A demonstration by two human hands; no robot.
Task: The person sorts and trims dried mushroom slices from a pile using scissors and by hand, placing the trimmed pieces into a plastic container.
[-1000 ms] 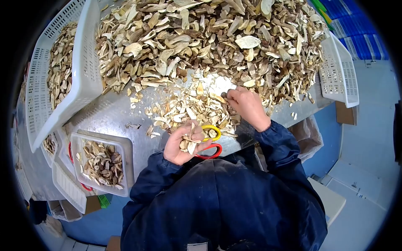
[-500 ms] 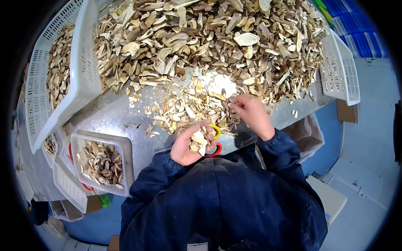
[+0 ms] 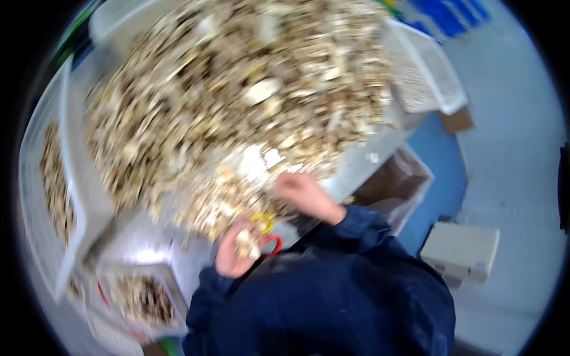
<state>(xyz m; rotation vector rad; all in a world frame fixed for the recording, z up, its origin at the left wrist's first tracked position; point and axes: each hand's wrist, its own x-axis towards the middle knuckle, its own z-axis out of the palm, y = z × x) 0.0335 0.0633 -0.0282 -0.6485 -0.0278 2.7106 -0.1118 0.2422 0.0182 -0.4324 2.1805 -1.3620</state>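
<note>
Several pale dried mushroom slices (image 3: 248,244) lie cupped in my left hand (image 3: 228,255), palm up, close to my body. Beside its fingers show a yellow ring handle (image 3: 268,222) and a red ring handle (image 3: 275,244); the rest of these is hidden. My right hand (image 3: 303,193) hovers over the near edge of loose slices and crumbs (image 3: 219,199), its fingers drawn together. Blur hides whatever may be between them. Beyond both hands spreads a large heap of dried mushroom slices (image 3: 237,101) on the metal table (image 3: 196,231).
A white basket (image 3: 89,207) with slices stands at the left. Nearer, a clear tub (image 3: 172,291) holds more slices. Another white basket (image 3: 427,71) is at the far right. A lined bin (image 3: 409,190) stands below the table edge, with a pale box (image 3: 463,249) farther right.
The camera view has swung, so the whole scene appears shifted left and down and is blurred. The slices remain in my left hand; my right hand is still near the pile's edge.
</note>
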